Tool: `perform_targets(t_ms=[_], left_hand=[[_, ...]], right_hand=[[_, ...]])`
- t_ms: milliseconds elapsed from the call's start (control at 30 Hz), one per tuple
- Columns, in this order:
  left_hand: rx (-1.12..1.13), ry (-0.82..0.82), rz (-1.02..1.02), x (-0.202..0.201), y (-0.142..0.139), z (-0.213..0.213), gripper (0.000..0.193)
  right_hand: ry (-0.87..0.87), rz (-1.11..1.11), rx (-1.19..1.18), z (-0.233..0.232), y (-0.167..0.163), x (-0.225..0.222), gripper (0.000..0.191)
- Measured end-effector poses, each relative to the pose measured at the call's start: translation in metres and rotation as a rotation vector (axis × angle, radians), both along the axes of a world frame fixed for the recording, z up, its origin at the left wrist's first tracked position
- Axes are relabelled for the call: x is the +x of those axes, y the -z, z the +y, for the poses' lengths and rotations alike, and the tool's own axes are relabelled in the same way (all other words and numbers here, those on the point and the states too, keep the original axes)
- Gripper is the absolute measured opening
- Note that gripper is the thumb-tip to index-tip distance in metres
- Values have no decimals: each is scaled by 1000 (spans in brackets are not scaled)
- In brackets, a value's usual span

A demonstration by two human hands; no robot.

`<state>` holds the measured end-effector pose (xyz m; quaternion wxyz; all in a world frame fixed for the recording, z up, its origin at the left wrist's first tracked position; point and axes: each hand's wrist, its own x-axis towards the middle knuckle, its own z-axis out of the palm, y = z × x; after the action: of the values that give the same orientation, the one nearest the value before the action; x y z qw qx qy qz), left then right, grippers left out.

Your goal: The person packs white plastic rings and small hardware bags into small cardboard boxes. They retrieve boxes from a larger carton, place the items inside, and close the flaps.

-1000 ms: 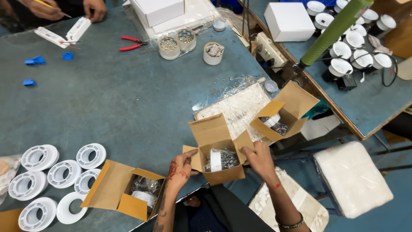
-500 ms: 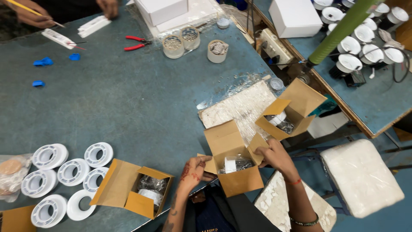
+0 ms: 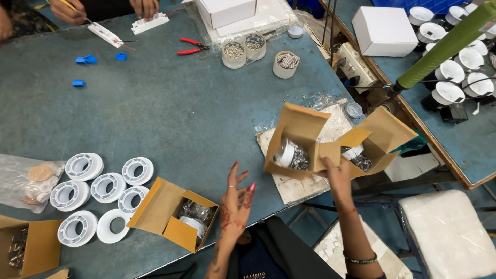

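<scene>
Open cardboard box (image 3: 295, 139) with a bagged white-and-metal fitting inside, lifted off the table (image 3: 170, 119) near its right edge, tilted so the opening faces the person. Right hand (image 3: 336, 178) grasps its lower flap, fingers clenched on the cardboard. Left hand (image 3: 235, 204) is released, fingers spread, hovering beside a second open box (image 3: 173, 213). White ring housings (image 3: 98, 188) lie further left.

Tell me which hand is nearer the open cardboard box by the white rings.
Left. The left hand hovers open just right of the open cardboard box near the white rings. The right hand is farther right, holding up another cardboard box.
</scene>
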<state>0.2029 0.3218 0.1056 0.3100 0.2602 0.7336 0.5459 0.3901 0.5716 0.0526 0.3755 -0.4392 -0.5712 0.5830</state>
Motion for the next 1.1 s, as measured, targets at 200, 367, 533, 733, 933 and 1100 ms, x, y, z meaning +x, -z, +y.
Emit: perform_targets(t_ms=[200, 367, 533, 733, 933, 1100], left_hand=[[223, -144, 66, -16, -15, -72, 46], [-37, -441, 689, -34, -13, -153, 34], [-248, -147, 992, -33, -6, -173, 40], [-394, -300, 916, -22, 4, -200, 23], [-585, -406, 813, 3, 23, -238, 32], [-493, -385, 1027, 12, 64, -211, 46]], right_hand=[[-237, -274, -36, -19, 14, -1, 59], [-767, -567, -182, -58, -36, -34, 52], [-1299, -262, 109, -154, -67, -114, 32], [-1336, -428, 1286, -242, -36, -190, 22], [-1397, -515, 1617, -250, -2, -213, 24], [-1757, -545, 1562, -242, -3, -236, 30]])
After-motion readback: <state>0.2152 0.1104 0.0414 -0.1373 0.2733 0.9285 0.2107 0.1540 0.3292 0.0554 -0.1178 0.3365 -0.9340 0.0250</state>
